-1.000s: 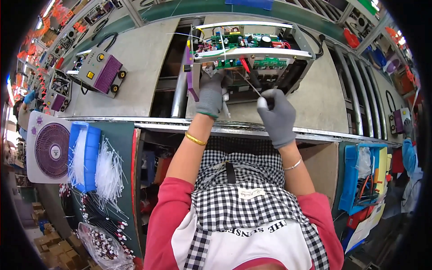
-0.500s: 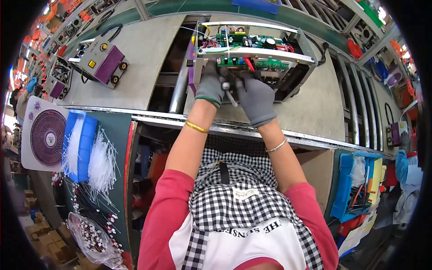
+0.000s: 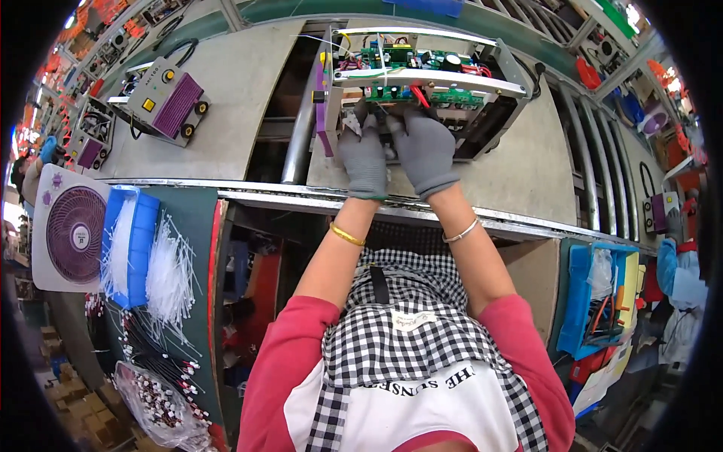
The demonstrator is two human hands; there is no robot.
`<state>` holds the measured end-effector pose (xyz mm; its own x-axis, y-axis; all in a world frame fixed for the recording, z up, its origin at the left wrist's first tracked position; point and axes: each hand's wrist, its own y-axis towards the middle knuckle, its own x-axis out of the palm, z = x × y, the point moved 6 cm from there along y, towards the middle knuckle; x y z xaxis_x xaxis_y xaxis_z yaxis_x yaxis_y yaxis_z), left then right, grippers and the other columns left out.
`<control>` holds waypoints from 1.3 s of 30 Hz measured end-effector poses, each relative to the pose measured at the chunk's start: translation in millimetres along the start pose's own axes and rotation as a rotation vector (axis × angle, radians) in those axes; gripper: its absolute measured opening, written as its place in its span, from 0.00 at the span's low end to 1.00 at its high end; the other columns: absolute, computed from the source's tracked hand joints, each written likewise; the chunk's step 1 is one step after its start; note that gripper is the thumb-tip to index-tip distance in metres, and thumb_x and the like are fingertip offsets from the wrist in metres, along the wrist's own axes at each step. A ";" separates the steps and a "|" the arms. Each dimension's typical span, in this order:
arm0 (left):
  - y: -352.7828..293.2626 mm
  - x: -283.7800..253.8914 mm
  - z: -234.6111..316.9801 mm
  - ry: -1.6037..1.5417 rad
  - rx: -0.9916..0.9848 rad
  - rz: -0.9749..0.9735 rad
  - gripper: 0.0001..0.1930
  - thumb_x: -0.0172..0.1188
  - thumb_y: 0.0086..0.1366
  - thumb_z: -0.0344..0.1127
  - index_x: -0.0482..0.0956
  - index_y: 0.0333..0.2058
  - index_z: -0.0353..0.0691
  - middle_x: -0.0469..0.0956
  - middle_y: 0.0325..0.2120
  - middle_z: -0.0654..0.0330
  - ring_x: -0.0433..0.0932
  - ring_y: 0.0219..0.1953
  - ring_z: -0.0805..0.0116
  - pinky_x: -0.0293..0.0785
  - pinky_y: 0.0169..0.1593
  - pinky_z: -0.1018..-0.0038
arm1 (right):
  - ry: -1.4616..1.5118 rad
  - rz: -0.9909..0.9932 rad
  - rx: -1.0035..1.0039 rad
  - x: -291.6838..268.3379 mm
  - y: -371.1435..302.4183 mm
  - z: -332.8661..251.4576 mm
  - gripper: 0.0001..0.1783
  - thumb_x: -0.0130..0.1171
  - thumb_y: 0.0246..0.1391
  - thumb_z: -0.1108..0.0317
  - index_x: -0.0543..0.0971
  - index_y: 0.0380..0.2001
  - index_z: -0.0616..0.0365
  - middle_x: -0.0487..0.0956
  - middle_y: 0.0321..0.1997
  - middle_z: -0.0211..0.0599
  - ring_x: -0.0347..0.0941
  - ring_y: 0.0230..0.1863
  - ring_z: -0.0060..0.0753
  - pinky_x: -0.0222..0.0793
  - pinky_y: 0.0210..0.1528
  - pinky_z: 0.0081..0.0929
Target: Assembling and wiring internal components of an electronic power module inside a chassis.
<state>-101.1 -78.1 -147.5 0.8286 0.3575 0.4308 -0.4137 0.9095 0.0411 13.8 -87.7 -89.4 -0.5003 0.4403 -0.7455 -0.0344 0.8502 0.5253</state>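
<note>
At the far edge of the grey conveyor table (image 3: 248,98), straight ahead of the person, stands the open metal chassis with green circuit boards and a purple side panel (image 3: 422,75), and both grey-gloved hands are pressed into its near opening. The left hand (image 3: 364,154) and the right hand (image 3: 425,151) sit side by side, touching, fingers curled inward among the wiring under the lower board; each grip looks closed on something small there, but what it pinches is hidden by the gloves, so I cannot tell exactly. The step in hand seems to be seating or fastening a wire or connector inside the unit. The next move likely calls for fine fingertip pressure without snagging the red lead (image 3: 419,96) just above. The chassis shows two stacked boards, a white crossbar, and black and red cables. A finished purple-and-grey unit (image 3: 166,98) rests well apart to the left.
</note>
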 end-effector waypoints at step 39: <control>2.7 -2.6 -26.7 -0.293 -0.123 -0.192 0.12 0.52 0.70 0.32 0.75 0.50 0.41 0.78 0.34 0.62 0.76 0.38 0.72 0.75 0.45 0.74 | 0.134 0.148 -0.140 17.4 -12.4 5.0 0.10 0.59 0.49 0.61 0.83 0.35 0.45 0.81 0.41 0.34 0.77 0.43 0.40 0.73 0.42 0.38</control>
<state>-94.3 -70.9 -172.6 0.7364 0.1180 0.6661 -0.1978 0.9792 0.0452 9.9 -89.2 -110.9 -0.6185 0.5073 -0.6001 -0.0673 0.7267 0.6837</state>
